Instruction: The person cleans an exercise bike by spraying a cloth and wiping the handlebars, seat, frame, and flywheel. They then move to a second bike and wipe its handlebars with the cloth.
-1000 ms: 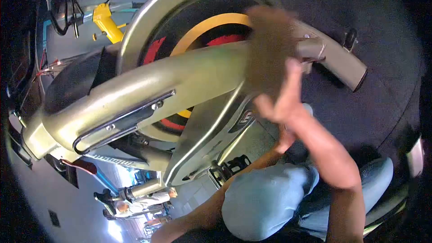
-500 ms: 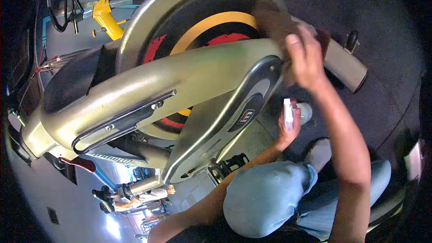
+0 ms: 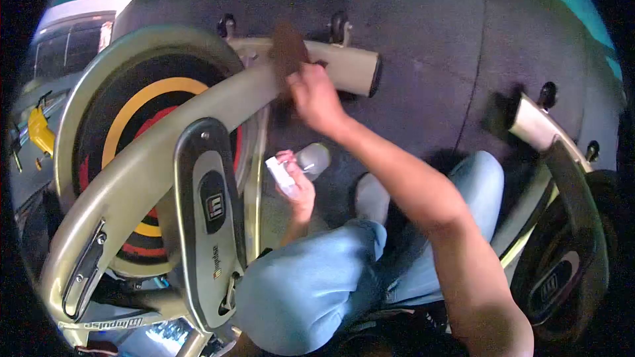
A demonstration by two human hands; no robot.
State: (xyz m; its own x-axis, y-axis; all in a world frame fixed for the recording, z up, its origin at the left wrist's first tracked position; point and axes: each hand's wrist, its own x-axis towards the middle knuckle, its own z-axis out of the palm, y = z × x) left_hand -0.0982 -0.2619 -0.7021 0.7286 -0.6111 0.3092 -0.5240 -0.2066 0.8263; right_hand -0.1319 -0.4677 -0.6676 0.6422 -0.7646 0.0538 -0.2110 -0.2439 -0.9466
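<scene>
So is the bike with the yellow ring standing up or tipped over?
Standing up: the bike rests on its bottom bar, along the floor.

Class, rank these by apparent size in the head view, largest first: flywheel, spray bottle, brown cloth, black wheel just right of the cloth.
Flywheel
Brown cloth, though blurred
Spray bottle, partly behind fingers
Black wheel

The flywheel point(image 3: 99, 116) is black with yellow and red rings. Brown cloth point(image 3: 289, 49) meets the champagne-gold frame point(image 3: 245, 96); the jeans point(image 3: 307, 284) are light blue.
</scene>
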